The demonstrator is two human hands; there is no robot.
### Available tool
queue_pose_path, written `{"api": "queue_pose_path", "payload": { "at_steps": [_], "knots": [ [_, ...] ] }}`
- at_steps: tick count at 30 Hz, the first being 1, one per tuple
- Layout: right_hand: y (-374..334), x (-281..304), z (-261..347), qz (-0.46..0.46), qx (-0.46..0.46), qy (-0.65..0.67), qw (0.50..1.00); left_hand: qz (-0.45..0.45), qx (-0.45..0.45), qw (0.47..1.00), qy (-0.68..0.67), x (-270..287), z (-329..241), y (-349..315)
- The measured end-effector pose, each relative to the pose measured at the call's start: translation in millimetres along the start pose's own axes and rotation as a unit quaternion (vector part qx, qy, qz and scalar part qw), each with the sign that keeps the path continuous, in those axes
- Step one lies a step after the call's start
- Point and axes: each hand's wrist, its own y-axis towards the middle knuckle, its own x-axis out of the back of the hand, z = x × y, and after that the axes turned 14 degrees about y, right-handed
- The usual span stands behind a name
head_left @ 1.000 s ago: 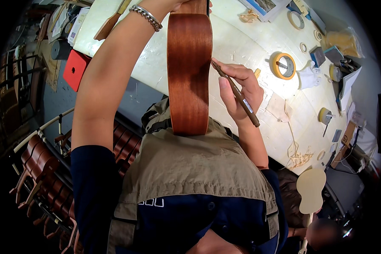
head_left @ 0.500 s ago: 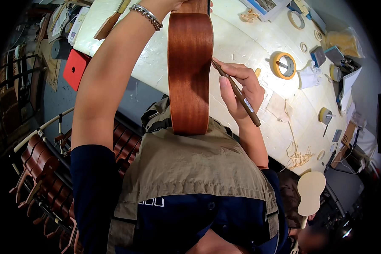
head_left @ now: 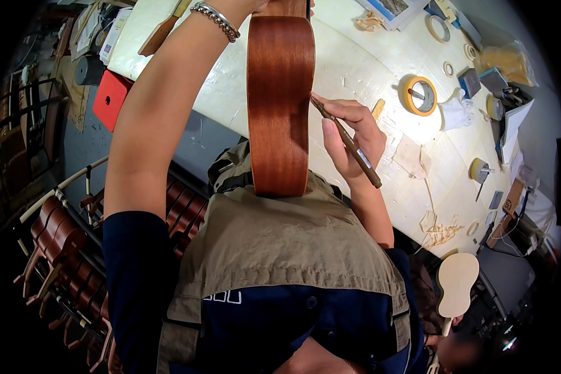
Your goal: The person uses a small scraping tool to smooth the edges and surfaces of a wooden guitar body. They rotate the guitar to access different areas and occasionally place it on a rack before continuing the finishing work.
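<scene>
A small ukulele (head_left: 279,106) with reddish-brown wood stands on edge in front of me, its side facing up and its lower end against my apron. My left hand (head_left: 267,5) is wrapped round its neck at the top of the picture, mostly cut off by the frame. My right hand (head_left: 359,134) pinches a brown marker pen (head_left: 354,149). The pen's tip meets the ukulele's right edge at the waist, and its rear end slants down to the right.
On the white-covered workbench (head_left: 349,68) lie a yellow tape roll (head_left: 419,95), a white cloth (head_left: 456,112) and wood shavings (head_left: 439,232). A red box (head_left: 111,100) is at the left. Several brown instruments (head_left: 59,224) hang on a rack lower left; a pale ukulele body (head_left: 458,285) is lower right.
The pen tip has slid a short way toward me along the ukulele's edge, my right hand moving with it. The ukulele has shifted very slightly away from me.
</scene>
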Motion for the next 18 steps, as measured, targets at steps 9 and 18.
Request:
{"api": "queue_pose_path", "payload": {
  "at_steps": [9, 18],
  "knots": [
    [3.2, 0.9, -0.5, 0.0, 0.006, 0.0, 1.0, -0.003, -0.007, 1.0, 0.003, -1.6, -1.1, -0.4],
    [2.6, 0.7, 1.2, -0.001, 0.0, -0.005, 1.0, -0.005, 0.007, 1.0, -0.005, -2.9, -2.5, -1.6]
  ]
}}
